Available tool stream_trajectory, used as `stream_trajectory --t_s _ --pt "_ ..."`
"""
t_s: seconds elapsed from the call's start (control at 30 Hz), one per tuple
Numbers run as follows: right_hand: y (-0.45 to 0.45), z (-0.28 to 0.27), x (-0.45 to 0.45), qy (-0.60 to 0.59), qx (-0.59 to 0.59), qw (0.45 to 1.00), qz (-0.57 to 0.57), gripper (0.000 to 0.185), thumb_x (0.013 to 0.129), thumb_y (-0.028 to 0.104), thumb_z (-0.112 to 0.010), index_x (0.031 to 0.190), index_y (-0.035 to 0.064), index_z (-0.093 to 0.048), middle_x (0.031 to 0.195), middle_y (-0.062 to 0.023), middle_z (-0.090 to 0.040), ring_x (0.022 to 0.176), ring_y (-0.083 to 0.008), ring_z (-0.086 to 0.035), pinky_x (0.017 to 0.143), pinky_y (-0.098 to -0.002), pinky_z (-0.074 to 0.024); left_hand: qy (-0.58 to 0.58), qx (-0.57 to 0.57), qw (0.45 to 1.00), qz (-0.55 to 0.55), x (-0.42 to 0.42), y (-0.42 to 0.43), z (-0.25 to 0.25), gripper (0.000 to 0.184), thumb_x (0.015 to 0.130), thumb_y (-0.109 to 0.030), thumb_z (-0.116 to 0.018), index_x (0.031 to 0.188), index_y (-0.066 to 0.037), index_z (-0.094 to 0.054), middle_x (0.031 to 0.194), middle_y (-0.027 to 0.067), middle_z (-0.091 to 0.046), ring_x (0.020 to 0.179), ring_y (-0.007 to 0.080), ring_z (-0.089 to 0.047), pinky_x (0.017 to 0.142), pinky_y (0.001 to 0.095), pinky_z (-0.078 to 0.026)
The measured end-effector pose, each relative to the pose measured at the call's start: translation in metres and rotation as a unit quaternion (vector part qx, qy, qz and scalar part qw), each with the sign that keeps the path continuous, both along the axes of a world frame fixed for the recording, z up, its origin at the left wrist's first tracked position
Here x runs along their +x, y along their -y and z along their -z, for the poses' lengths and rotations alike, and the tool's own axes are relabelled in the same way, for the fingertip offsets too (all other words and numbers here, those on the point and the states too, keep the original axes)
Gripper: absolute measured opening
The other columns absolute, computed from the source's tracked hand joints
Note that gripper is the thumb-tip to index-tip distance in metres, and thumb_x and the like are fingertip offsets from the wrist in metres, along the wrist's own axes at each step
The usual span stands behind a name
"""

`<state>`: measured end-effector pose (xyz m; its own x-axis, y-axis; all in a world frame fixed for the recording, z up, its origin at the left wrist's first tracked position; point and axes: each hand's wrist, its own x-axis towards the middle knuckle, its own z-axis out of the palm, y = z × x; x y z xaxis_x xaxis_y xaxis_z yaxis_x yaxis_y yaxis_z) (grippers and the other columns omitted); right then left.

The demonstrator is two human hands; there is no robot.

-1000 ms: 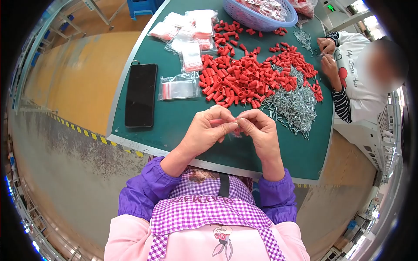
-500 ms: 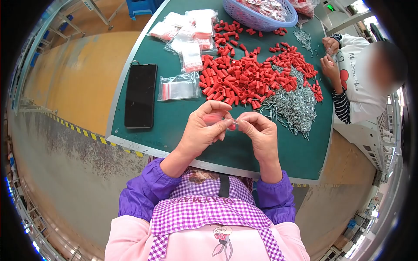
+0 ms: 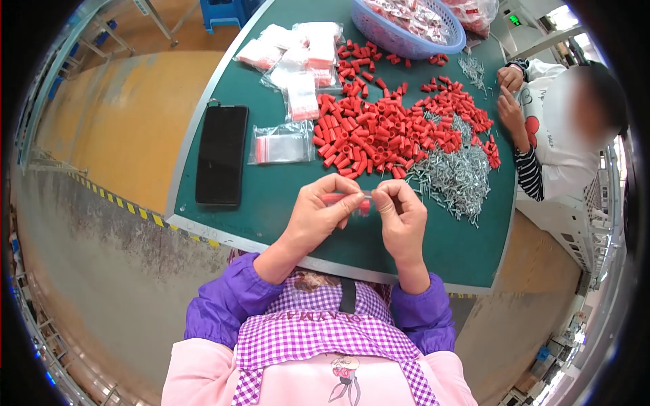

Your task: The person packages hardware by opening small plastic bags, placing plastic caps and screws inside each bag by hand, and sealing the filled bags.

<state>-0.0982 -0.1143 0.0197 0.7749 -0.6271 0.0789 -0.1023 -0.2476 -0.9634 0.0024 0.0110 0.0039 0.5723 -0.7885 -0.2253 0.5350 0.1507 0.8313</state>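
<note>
Close together over the near part of the green table, my left hand [image 3: 323,208] and my right hand [image 3: 401,220] pinch a small clear bag [image 3: 363,206] between them. Something red shows inside it, and a red strip shows between my left fingers. Just beyond my hands lies a heap of red plastic caps [image 3: 372,132]. To its right is a pile of silvery screws [image 3: 455,177]. A stack of clear zip bags with red edges [image 3: 301,95] lies left of the caps, and a single flat bag pack [image 3: 281,147] is nearer to me.
A black phone [image 3: 222,155] lies at the left of the green table [image 3: 271,220]. A blue basket [image 3: 413,42] of filled bags stands at the far side, with a clear bag of red items [image 3: 474,13] behind it. Across the right edge, a co-worker's hands [image 3: 511,95] are close together.
My hands stay together at the small bag, with the fingers shifting slightly. The view has moved a little. The co-worker's hands have changed position.
</note>
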Motion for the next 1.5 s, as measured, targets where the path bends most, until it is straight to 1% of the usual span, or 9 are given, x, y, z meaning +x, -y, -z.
stream_trajectory --t_s 0.4,0.5,0.57,0.7,0.83,1.13,1.23,1.33,1.5 --pt "0.019 -0.034 0.031 -0.052 -0.054 0.996 -0.053 0.012 0.091 0.007 -0.059 0.081 -0.0006 -0.058 0.067 -0.0025 -0.058 0.059 -0.0075 -0.052 0.053 -0.0242 -0.0424 -0.070 -0.047 0.996 0.003 0.006 -0.001 0.002 0.017 0.094 -0.014 -0.058 0.106 -0.001 -0.058 0.089 0.0053 -0.061 0.062 0.0061 -0.054 0.051 0.0178 -0.041" --pt "0.066 -0.071 0.077 0.131 -0.143 0.980 0.047 0.012 0.094 0.006 -0.053 0.088 -0.0010 -0.060 0.079 -0.0027 -0.062 0.067 -0.0061 -0.055 0.061 -0.0216 -0.0440 -0.157 -0.090 0.983 -0.018 0.010 0.004 0.003 0.025 0.097 -0.016 -0.054 0.116 -0.001 -0.054 0.091 0.0073 -0.061 0.063 0.0086 -0.055 0.053 0.0196 -0.044" --pt "0.086 -0.093 0.109 0.268 -0.038 0.961 0.059 0.018 0.095 0.011 -0.056 0.105 -0.0021 -0.062 0.083 -0.0025 -0.065 0.070 -0.0060 -0.056 0.064 -0.0206 -0.0450 -0.194 -0.100 0.975 -0.031 0.010 0.006 0.004 0.027 0.097 -0.017 -0.052 0.119 -0.002 -0.052 0.093 0.0085 -0.061 0.068 0.0111 -0.058 0.058 0.0220 -0.047" --pt "0.071 -0.086 0.097 0.182 -0.062 0.980 -0.051 0.016 0.094 0.013 -0.058 0.098 -0.0018 -0.062 0.079 -0.0033 -0.065 0.068 -0.0056 -0.057 0.061 -0.0202 -0.0439 -0.251 -0.117 0.958 -0.080 0.014 0.005 0.001 0.027 0.097 -0.018 -0.052 0.120 -0.003 -0.051 0.101 0.0111 -0.064 0.087 0.0173 -0.063 0.075 0.0291 -0.053" --pt "0.017 -0.037 0.056 -0.064 0.006 0.992 -0.111 0.019 0.090 0.016 -0.064 0.086 -0.0025 -0.063 0.070 -0.0025 -0.064 0.060 -0.0054 -0.056 0.053 -0.0208 -0.0438 -0.278 -0.168 0.939 -0.115 0.017 0.006 0.005 0.028 0.096 -0.019 -0.053 0.120 -0.004 -0.050 0.108 0.0130 -0.063 0.100 0.0220 -0.061 0.087 0.0358 -0.052" --pt "-0.010 -0.003 0.030 -0.119 0.140 0.982 -0.044 0.012 0.087 0.010 -0.066 0.093 -0.0008 -0.068 0.073 -0.0024 -0.064 0.066 -0.0057 -0.057 0.059 -0.0209 -0.0460 -0.325 -0.212 0.920 -0.059 0.012 0.011 0.010 0.029 0.099 -0.025 -0.048 0.119 -0.004 -0.051 0.121 0.0171 -0.058 0.108 0.0267 -0.058 0.094 0.0424 -0.049" --pt "-0.014 0.000 0.031 -0.015 0.062 0.998 0.007 0.012 0.090 0.011 -0.064 0.091 -0.0002 -0.069 0.070 0.0003 -0.063 0.058 -0.0026 -0.051 0.050 -0.0186 -0.0390 -0.348 -0.195 0.911 -0.102 0.009 0.015 0.002 0.032 0.100 -0.028 -0.045 0.119 -0.004 -0.051 0.120 0.0165 -0.058 0.110 0.0267 -0.058 0.094 0.0436 -0.049" --pt "-0.013 -0.008 0.028 0.001 0.077 0.997 0.017 0.014 0.092 0.013 -0.062 0.090 0.0001 -0.067 0.067 0.0021 -0.060 0.055 -0.0018 -0.049 0.048 -0.0185 -0.0365 -0.354 -0.124 0.916 -0.142 0.007 0.015 0.003 0.033 0.099 -0.029 -0.046 0.119 -0.002 -0.051 0.109 0.0126 -0.060 0.095 0.0199 -0.061 0.077 0.0350 -0.055" --pt "-0.015 -0.011 0.017 -0.033 0.074 0.997 0.016 0.015 0.092 0.014 -0.062 0.089 0.0007 -0.066 0.063 0.0033 -0.056 0.054 -0.0018 -0.048 0.048 -0.0189 -0.0357 -0.298 -0.121 0.947 -0.020 0.007 0.003 0.012 0.040 0.096 -0.029 -0.055 0.124 -0.001 -0.050 0.085 0.0025 -0.056 0.058 0.0060 -0.046 0.046 0.0196 -0.038"
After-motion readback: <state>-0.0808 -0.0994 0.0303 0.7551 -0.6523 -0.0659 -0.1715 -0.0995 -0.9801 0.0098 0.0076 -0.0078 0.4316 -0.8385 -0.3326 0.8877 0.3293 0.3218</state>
